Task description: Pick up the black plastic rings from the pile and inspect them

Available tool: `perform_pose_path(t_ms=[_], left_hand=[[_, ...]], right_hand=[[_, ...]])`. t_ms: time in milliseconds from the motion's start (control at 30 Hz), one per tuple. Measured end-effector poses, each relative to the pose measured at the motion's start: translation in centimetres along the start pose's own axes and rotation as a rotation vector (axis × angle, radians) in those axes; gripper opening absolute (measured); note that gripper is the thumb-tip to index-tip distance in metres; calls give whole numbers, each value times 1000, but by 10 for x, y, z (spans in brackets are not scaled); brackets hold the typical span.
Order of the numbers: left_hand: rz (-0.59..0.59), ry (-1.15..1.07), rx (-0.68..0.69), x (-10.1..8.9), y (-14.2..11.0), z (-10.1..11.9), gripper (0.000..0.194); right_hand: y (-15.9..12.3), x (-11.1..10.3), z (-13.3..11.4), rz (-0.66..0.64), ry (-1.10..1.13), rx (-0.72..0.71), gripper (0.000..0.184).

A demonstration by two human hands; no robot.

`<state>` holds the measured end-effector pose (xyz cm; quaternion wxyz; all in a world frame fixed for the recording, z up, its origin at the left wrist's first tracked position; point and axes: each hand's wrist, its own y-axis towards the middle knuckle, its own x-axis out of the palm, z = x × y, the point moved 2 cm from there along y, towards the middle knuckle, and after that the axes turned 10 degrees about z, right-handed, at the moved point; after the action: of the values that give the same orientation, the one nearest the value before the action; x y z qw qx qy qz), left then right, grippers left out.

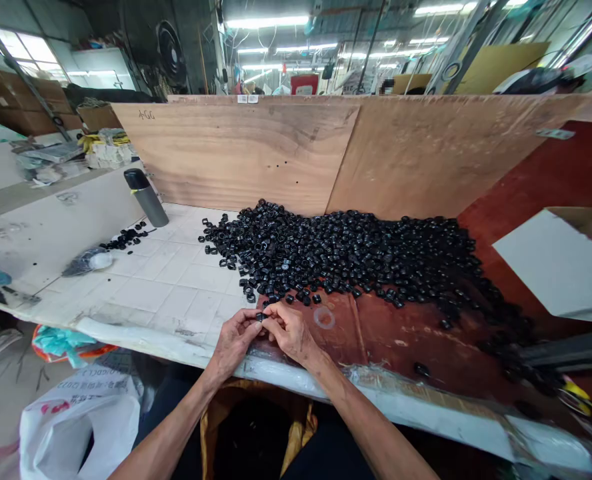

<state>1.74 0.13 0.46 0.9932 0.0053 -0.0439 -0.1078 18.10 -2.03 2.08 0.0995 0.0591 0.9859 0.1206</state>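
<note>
Between the fingertips of both hands sits a small black plastic ring-shaped part (261, 317), mostly covered by the fingers. My left hand (233, 339) pinches it from the left, and my right hand (291, 332) grips it from the right. Both hands are held just above the front edge of the bench. Right beyond them spreads a large pile of similar black parts (346, 253), with a few loose ones at its near edge.
A dark bottle (147, 199) stands at the bench's left, near small black bits (126, 238) and a plastic bag (87, 261). Wooden boards (246, 153) wall off the back. A white box (551, 267) is at the right. Below the edge hangs an open yellowish sack (210, 427).
</note>
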Motion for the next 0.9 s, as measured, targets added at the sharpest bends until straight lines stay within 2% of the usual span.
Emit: perform_pose_path(t_ms=[133,233,300,433,600,667,800,900], left_hand=[[103,49,76,2,-1,2,30],[67,-8,-8,4,-1,2,33],[36,-31,-40,4,-2,3,34],[93,-19,-9,3,-3,5,35],[8,-83,-73,5,1,-1,36],[20,32,11,5,2,-3,30],[85,376,398,5,-2,1,23],[24,501,562,3,-17,15,28]], right_hand=[[0,2,7,-51,-16,118,19],[1,-1,3,34,-94,-41,17],[0,-3,1,46,-118,-106,15],[-2,-4,5,4,-133,3,19],[0,-4,10,31,-16,-18,13],[0,-3,11,11,0,38,11],[-2,-4,13,-37,65,171,12],[-3,-6,13,-103,112,200,17]])
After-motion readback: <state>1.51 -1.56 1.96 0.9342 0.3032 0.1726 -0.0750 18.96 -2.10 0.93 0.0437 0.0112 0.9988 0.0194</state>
